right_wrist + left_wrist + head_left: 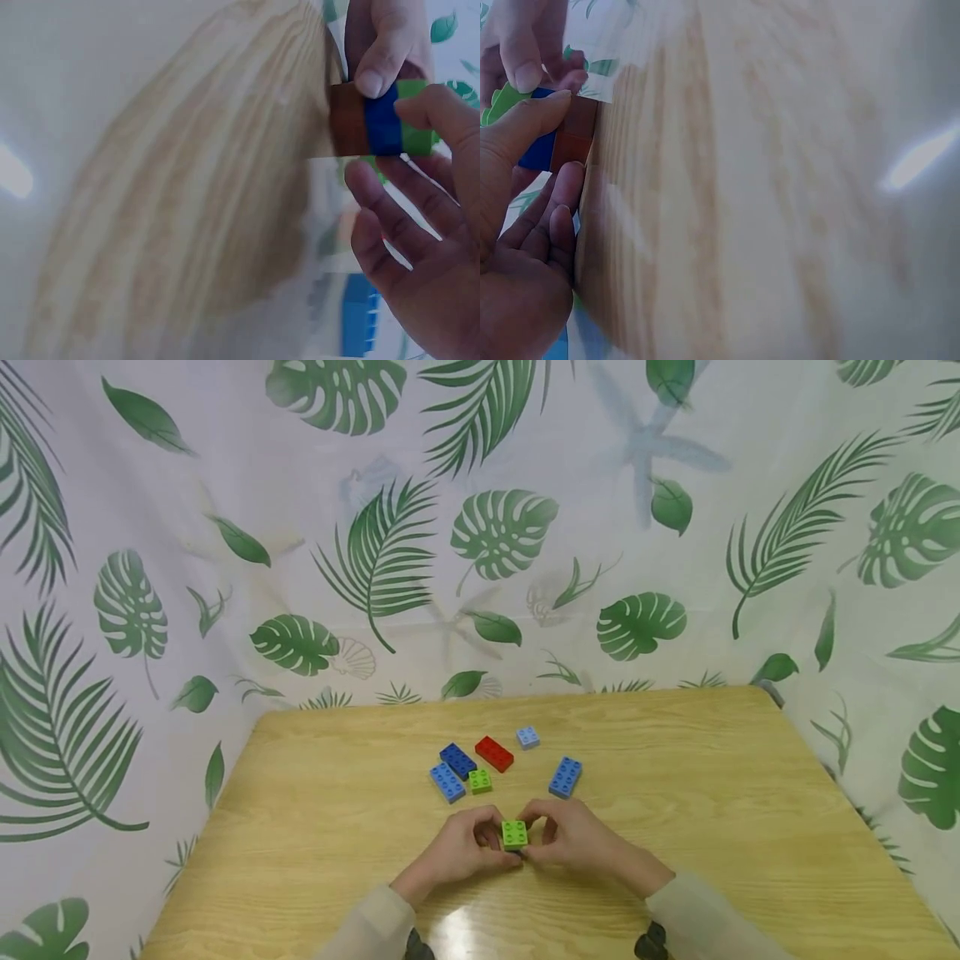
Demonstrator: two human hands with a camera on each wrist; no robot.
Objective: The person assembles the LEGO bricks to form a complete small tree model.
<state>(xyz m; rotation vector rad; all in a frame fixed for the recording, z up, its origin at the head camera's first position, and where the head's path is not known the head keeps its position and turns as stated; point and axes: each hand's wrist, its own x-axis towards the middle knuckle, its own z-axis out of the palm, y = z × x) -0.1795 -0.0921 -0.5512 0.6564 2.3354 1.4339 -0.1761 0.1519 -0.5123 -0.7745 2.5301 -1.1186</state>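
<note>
Both hands meet at a small stack of toy building bricks near the front middle of the table. On top is a light green brick (514, 833), a blue brick (383, 124) is in the middle, and a brown-looking brick (349, 120) forms the base at the tabletop. My left hand (467, 846) pinches the stack from the left, its thumb over the blue and brown layers. From the right, my right hand (576, 839) pinches it higher, its thumb at the green and blue layers. Some fingertips are hidden behind the bricks.
Beyond the hands lie loose bricks: a dark blue one (458, 761), a lighter blue one (447, 782), a green one (480, 781), a red one (494, 754), a small pale blue one (528, 737) and another blue one (566, 777). A leaf-patterned curtain (570, 635) surrounds the wooden table (337, 777).
</note>
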